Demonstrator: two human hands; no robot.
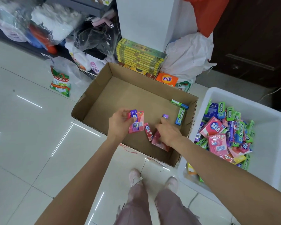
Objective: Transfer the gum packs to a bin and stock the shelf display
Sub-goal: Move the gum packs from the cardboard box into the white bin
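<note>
Left hand (118,123) grips gum packs (136,121).

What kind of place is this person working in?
Probably a small shop's stockroom or back corner: a white plastic bin heaped with gum packs, a stack of yellow-green boxed goods, and bagged goods on a dark low shelf.

Gum packs, loose, in cardboard box (104,88) on floor: two green sticks (180,116) flat at right wall; small purple pack (165,116) mid-floor; pink stick (148,131) and pink flat pack (157,140) near front. Pink and purple packs (136,121) held upright above the box floor. White bin (269,127), right of box: heaped mixed green, pink, purple packs (225,132).
</note>
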